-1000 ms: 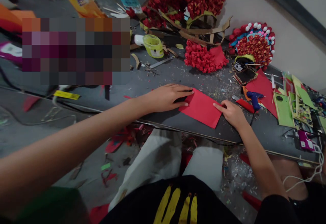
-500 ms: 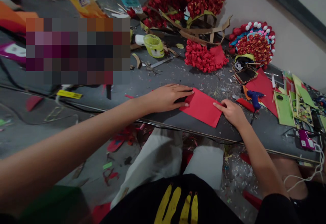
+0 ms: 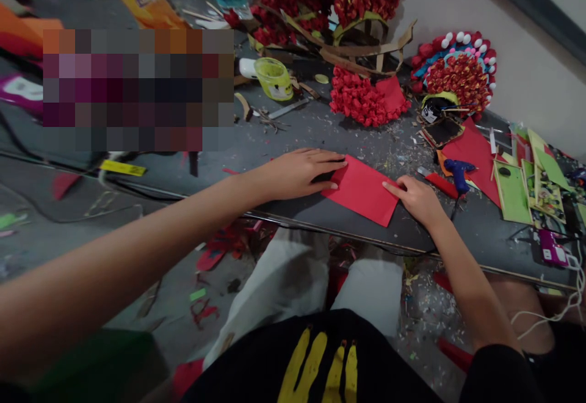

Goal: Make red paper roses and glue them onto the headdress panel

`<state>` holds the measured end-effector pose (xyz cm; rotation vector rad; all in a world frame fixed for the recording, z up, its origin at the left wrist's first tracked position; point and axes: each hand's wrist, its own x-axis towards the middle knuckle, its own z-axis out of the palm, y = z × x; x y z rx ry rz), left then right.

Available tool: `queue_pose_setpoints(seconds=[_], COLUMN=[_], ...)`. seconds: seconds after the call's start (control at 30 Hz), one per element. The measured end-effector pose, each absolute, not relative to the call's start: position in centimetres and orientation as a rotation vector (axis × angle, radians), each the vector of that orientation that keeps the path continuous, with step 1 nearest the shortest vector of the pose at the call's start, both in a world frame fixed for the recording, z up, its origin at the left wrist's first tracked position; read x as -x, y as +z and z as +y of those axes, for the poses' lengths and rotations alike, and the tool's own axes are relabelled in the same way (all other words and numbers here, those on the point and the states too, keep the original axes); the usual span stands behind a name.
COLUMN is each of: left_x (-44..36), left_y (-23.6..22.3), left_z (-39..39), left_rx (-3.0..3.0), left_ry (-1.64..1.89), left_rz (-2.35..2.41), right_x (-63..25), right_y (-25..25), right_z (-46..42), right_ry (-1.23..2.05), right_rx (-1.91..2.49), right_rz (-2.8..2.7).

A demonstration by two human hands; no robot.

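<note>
A rectangular piece of red paper (image 3: 364, 192) lies near the front edge of the grey table. Stretched across its left end is my left hand (image 3: 302, 174), fingers extended, fingertips touching the upper left corner and thumb lower down. At the right edge, my right hand (image 3: 417, 200) has the paper between thumb and forefinger, its other fingers curled. A blue glue gun (image 3: 459, 175) and a red-handled cutter (image 3: 438, 182) lie just right of that hand.
Behind the paper sit a red crumpled-paper piece (image 3: 361, 99) and a yellow-green tape roll (image 3: 274, 79). A decorated round piece (image 3: 458, 76) leans on the wall. Green boards (image 3: 513, 192) and a purple device (image 3: 552, 248) are at right. Scraps litter the floor.
The view has shifted slightly. Both hands stay at the same places on the red paper, with no clear movement of it.
</note>
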<state>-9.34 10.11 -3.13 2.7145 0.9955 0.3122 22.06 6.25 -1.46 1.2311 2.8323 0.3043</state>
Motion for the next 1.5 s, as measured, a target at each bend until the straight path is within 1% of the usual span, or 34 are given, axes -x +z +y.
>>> queue_pose_setpoints(seconds=[0.17,0.3,0.53,0.63,0.73,0.8,1.0,1.27,1.5], left_x=[8.6,7.6,7.3,7.2,6.9,6.6,6.0,6.4,6.8], left_y=[-1.9,-1.0,-1.0,-1.0,-0.8,-0.6,0.5,0.4,-0.3], left_z=[10.0,10.4,11.1,11.5,12.0,12.1,11.9,11.9,12.0], left_rx=[-2.754,-2.779,-2.700,-2.676,-2.664,-2.667,-2.712,-2.728,-2.724], left_ry=[0.188,0.066,-0.030,-0.050,-0.064,-0.116,-0.232,-0.279,-0.198], left_rz=[1.001,0.865,0.805,0.783,0.782,0.808,0.802,0.962,1.001], right_x=[-21.8,-21.5,-20.6,-18.8,-16.1,-14.3,-11.4,-14.0,-18.0], right_y=[-0.9,-0.1,1.5,2.3,2.3,1.6,-0.1,0.5,0.5], right_z=[6.5,6.8,6.4,5.9,5.7,5.8,6.3,5.1,2.7], right_ry=[0.265,0.255,0.239,0.157,0.070,0.075,0.070,0.075,0.165], right_rx=[-1.168,-1.113,-1.046,-1.153,-1.421,-1.588,-1.645,-1.738,-1.887], right_rz=[2.818,2.761,2.702,2.638,2.513,2.451,2.395,2.297,2.101])
